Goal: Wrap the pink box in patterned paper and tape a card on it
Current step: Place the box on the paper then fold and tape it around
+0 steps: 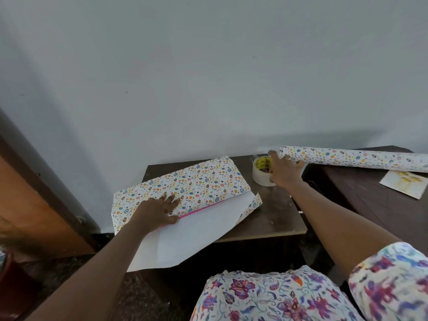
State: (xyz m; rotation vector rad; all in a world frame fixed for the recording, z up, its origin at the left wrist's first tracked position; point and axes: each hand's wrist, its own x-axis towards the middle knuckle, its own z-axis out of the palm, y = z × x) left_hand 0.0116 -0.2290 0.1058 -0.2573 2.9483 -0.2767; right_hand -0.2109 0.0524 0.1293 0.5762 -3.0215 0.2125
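The pink box (196, 210) lies on a small dark table (273, 218), mostly covered by patterned paper (199, 181); only a thin pink edge shows. The paper's white underside (190, 237) hangs over the table's front edge. My left hand (159, 210) presses flat on the folded paper on top of the box. My right hand (283, 171) reaches over a roll of clear tape (260, 172) at the table's back right, fingers spread and touching it. A card (404, 184) lies on a second dark table to the right.
A roll of the same patterned paper (352, 157) lies along the back of the right-hand table (361, 200). A pale wall stands right behind both tables. A wooden door (34, 205) is at the left. My flowered dress fills the lower right.
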